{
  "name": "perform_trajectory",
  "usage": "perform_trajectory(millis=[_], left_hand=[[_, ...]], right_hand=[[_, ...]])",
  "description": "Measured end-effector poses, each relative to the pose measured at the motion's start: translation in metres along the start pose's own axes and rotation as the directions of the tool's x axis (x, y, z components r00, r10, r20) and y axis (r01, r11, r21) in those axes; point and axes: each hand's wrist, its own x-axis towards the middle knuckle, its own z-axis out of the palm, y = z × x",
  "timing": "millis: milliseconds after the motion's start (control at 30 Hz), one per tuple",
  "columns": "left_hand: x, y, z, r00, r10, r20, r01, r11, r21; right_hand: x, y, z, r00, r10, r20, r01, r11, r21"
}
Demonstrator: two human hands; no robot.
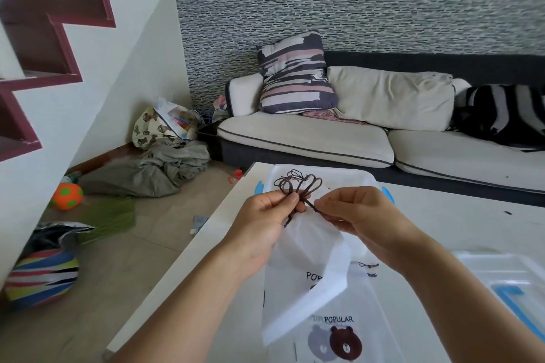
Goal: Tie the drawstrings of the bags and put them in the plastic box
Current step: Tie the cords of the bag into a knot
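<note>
Both hands are raised over the white bench (pixel 206 239), holding a white drawstring bag (pixel 306 262) between them. The left hand (pixel 259 224) has its fingers (pixel 290 200) curled and pinching the dark brown drawstring (pixel 298 188) where its loops gather. The right hand (pixel 362 218) pinches a short run of the same cord just to the right of the left fingers; its fingertips are pressed together on the cord.

Loops of cord fan out above both sets of fingers. How the loops cross is hard to make out, so I cannot tell whether a knot is formed. One loose end trails down below the left fingers.

The bag hangs below the fingers, its mouth bunched and partly hidden behind them. Its printed word is cut off by a fold.

Under the hanging bag lie more bags (pixel 333 333) flat on the bench, printed "POPULAR" with bear faces; the bottom edge of the view crops them.

Beyond the fingers sits a translucent plastic box (pixel 348 177) with blue clips, largely hidden by the hands and cord. A lid (pixel 507 280) with blue trim lies to the right of the right hand, cut off at the frame edge.
</note>
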Motion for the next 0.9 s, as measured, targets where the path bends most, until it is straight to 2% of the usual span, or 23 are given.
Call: perform_trajectory(millis=[133, 333, 500, 633, 900], left_hand=[[-0.001, 0.0, 0.001, 0.999, -0.012, 0.036, 0.012, 1.0, -0.005], [-0.001, 0.0, -0.002, 0.993, 0.059, 0.104, -0.067, 0.995, 0.079], [0.003, -0.004, -0.005, 0.983, 0.135, 0.125, -0.154, 0.975, 0.159], [0.005, -0.006, -0.008, 0.974, 0.19, 0.126, -0.217, 0.942, 0.257], [0.007, -0.005, -0.011, 0.96, 0.244, 0.139, -0.273, 0.925, 0.264]], right_hand=[[-0.001, 0.0, 0.0, 0.997, -0.011, 0.075, 0.015, 0.999, -0.05], [-0.003, 0.0, 0.003, 0.991, -0.019, 0.136, -0.004, 0.986, 0.168], [-0.002, 0.001, 0.008, 0.993, 0.004, 0.117, -0.027, 0.98, 0.196], [-0.002, 0.001, 0.014, 0.998, 0.01, 0.07, -0.02, 0.988, 0.155], [-0.006, -0.002, 0.017, 0.996, 0.066, 0.055, -0.076, 0.975, 0.209]])
